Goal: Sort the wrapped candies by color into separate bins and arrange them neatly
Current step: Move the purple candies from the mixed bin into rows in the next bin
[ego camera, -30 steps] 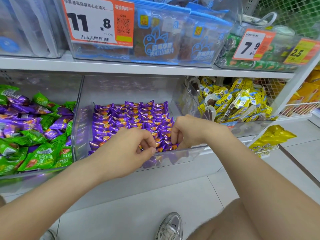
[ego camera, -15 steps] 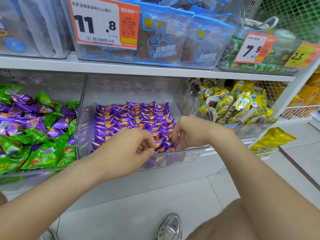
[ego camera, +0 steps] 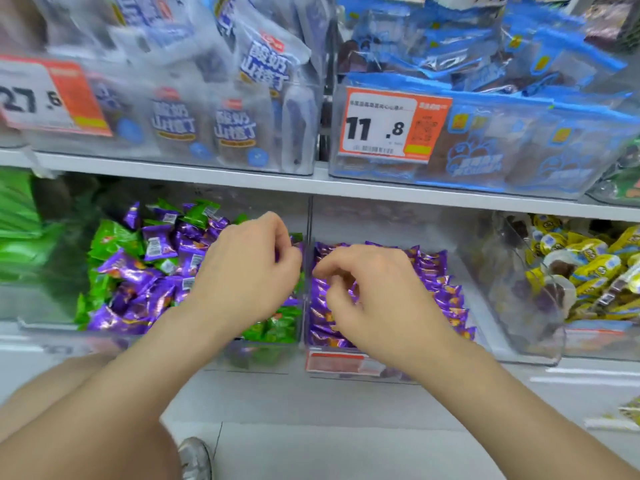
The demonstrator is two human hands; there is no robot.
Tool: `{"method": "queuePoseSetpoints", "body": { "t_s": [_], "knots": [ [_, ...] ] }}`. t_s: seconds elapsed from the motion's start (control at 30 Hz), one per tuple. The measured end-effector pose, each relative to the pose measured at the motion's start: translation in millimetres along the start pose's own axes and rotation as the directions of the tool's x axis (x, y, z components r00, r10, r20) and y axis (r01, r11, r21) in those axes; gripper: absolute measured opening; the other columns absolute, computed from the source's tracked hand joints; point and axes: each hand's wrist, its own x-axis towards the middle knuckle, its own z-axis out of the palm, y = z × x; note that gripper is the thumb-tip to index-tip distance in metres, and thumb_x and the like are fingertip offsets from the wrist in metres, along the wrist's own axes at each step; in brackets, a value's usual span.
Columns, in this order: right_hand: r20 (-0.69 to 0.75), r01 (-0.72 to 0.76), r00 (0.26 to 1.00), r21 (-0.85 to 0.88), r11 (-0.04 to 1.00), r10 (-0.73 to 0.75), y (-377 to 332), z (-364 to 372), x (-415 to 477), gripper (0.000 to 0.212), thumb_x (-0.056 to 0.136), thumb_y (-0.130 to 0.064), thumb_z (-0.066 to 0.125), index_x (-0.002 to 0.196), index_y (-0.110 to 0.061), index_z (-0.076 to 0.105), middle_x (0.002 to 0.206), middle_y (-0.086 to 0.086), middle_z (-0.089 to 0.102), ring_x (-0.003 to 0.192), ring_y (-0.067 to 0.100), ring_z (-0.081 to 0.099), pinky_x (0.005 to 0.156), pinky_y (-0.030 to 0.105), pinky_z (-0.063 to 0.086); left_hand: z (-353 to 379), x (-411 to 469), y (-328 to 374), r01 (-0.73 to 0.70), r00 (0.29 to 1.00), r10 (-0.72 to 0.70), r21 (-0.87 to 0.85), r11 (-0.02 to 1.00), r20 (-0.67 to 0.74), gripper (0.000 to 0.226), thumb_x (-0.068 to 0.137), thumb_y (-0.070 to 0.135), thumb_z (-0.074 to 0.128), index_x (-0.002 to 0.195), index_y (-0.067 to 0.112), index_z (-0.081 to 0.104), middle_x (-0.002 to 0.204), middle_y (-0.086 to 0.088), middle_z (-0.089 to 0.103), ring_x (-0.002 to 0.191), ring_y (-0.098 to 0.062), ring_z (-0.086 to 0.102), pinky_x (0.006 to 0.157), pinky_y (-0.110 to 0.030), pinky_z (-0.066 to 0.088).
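Purple candies (ego camera: 440, 271) lie in ordered rows in the middle bin (ego camera: 381, 223), while the left bin (ego camera: 263, 356) holds a mixed heap (ego camera: 138, 271) of purple and green pieces. Left hand (ego camera: 249, 271) hovers over the heap beside the shared wall and right hand (ego camera: 377, 299) over the rows, both with fingers curled; whether either pinches a wrapper cannot be told. Sound practice, by judgement: lift one purple piece by its crimped end, carry it over the wall, and lay it flat in line with the row.

Left hand (ego camera: 249, 271) over mixed green-purple candies (ego camera: 145, 271), right hand (ego camera: 381, 299) over purple candies (ego camera: 436, 271)
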Motion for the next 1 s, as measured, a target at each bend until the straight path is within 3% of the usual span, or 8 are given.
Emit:
{"method": "queuePoseSetpoints", "body": {
  "t_s": [0.1,0.2,0.3,0.43,0.53,0.67,0.83,1.0],
  "knots": [
    [0.097,0.076,0.993,-0.071,0.995,-0.069,-25,30,20,0.029,0.085,-0.02,0.051,0.104,-0.025,0.072,0.096,-0.003,0.064,0.093,0.023,0.063,0.081,0.043,0.054,-17,10,-44,0.176,0.965,-0.231,0.348,0.921,0.123,0.032,0.089,0.051,0.046,0.104,0.027,0.06,0.11,-0.007,0.06,0.114,-0.041,0.052,0.097,-0.051,0.048],
    [0.223,0.165,0.968,-0.229,0.959,-0.113,-41,53,42,0.025,0.086,-0.019,0.055,0.106,-0.022,0.07,0.1,0.002,0.063,0.1,0.028,0.062,0.085,0.044,0.053,-29,16,-89,0.224,0.915,-0.365,0.534,0.815,0.173,0.05,0.094,0.054,0.06,0.132,0.023,0.049,0.135,-0.014,0.04,0.132,-0.045,0.035,0.105,-0.057,0.038],
    [0.274,0.199,0.957,-0.379,0.904,-0.095,-56,68,66,0.017,0.087,-0.018,0.059,0.103,-0.021,0.066,0.101,0.005,0.067,0.098,0.031,0.065,0.081,0.042,0.048,-39,24,-118,0.26,0.906,-0.386,0.491,0.832,0.174,0.069,0.089,0.06,0.068,0.141,0.021,0.045,0.142,-0.016,0.037,0.135,-0.044,0.034,0.108,-0.055,0.038],
    [0.273,0.031,0.962,-0.221,0.975,0.031,-72,98,101,0.008,0.093,-0.017,0.055,0.1,-0.013,0.055,0.101,0.017,0.067,0.098,0.042,0.066,0.068,0.041,0.04,-48,43,-151,0.253,0.921,-0.348,0.409,0.877,0.176,0.073,0.085,0.048,0.076,0.137,0.011,0.042,0.139,-0.024,0.039,0.13,-0.047,0.042,0.11,-0.05,0.04],
    [0.294,-0.062,0.951,-0.139,0.988,0.101,-72,122,133,0.034,0.095,-0.014,0.057,0.127,-0.007,0.049,0.113,0.025,0.065,0.107,0.046,0.064,0.076,0.042,0.046,-48,59,-168,0.186,0.955,-0.239,0.272,0.944,0.176,0.049,0.083,0.028,0.077,0.116,0.006,0.05,0.121,-0.024,0.051,0.12,-0.043,0.051,0.1,-0.041,0.045],
    [0.39,-0.201,0.898,-0.054,0.978,0.206,-66,152,175,0.063,0.092,-0.018,0.064,0.145,-0.009,0.033,0.127,0.022,0.054,0.119,0.041,0.057,0.084,0.038,0.047,-41,74,-173,0.123,0.976,-0.151,0.178,0.976,0.157,0.042,0.082,0.012,0.068,0.12,0.001,0.054,0.114,-0.022,0.058,0.117,-0.038,0.052,0.089,-0.036,0.042],
    [0.406,-0.295,0.862,-0.082,0.952,0.303,-36,208,212,0.094,0.042,-0.071,0.068,0.124,-0.026,0.055,0.109,0.001,0.066,0.107,0.03,0.066,0.09,0.042,0.058,-25,91,-183,0.151,0.957,-0.19,0.186,0.971,0.217,0.059,0.08,0.012,0.065,0.135,0.007,0.044,0.136,-0.018,0.052,0.13,-0.041,0.044,0.106,-0.045,0.041],
    [0.468,-0.314,0.828,-0.072,0.947,0.31,-42,193,206,0.079,0.051,-0.074,0.072,0.114,-0.026,0.067,0.106,0.003,0.068,0.098,0.03,0.065,0.081,0.035,0.05,-26,104,-175,0.184,0.904,-0.28,0.298,0.937,0.322,0.081,0.088,0.019,0.06,0.159,0.027,0.022,0.159,-0.013,0.038,0.148,-0.04,0.024,0.117,-0.051,0.025]
  ]
}}
